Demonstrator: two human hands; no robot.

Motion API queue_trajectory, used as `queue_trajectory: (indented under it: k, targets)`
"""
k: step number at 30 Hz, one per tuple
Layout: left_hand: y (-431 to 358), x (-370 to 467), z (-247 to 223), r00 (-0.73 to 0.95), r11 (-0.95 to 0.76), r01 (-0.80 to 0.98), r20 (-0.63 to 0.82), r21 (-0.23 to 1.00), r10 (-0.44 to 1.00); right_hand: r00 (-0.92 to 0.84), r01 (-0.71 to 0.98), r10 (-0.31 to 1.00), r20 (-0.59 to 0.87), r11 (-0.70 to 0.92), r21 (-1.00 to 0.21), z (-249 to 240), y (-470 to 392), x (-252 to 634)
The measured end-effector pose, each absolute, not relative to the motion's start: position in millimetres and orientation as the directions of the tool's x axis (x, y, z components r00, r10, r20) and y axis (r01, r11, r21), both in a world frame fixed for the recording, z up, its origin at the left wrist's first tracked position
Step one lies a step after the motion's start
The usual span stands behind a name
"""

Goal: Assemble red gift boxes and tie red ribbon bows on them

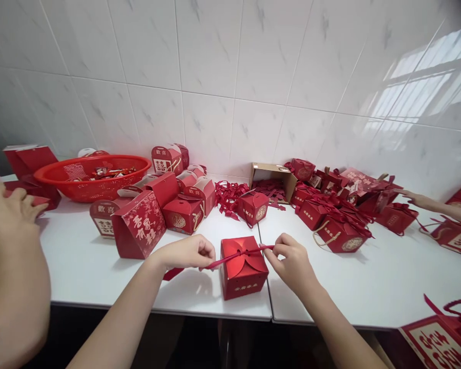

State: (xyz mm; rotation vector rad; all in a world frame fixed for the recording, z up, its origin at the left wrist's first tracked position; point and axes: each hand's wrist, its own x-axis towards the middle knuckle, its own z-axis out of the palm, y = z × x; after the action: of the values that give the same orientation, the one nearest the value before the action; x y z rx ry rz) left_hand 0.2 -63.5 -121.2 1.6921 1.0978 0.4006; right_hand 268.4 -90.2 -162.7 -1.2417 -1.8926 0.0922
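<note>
A small red gift box with gold lettering stands near the table's front edge, its curved top flaps folded together. A dark red ribbon runs through the holes in its top and is drawn out to both sides. My left hand pinches one end left of the box, with a loose tail hanging past the fingers. On the right, my right hand is closed on the other end, just beside the box. Neither hand appears to touch the box itself.
A red plastic basket of wrapped sweets stands back left, near several red boxes. Loose ribbons lie beside an open carton. Ribboned boxes crowd the right. Other people's hands reach in at both sides. A red bag is front right.
</note>
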Motion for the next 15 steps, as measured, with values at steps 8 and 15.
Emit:
queue_trajectory:
  k: [8, 15]
  targets:
    - [-98, 46, -116, 0.462, -0.067, 0.132, -0.001, 0.989, 0.887, -0.108, 0.413, 0.853, 0.510, 0.505, -0.758, -145, -103, 241]
    - [-109, 68, -146, 0.242, -0.295, 0.238, 0.237, 0.926, 0.941, -0.116, 0.263, 0.917, 0.383, 0.400, -0.878, -146, -106, 232]
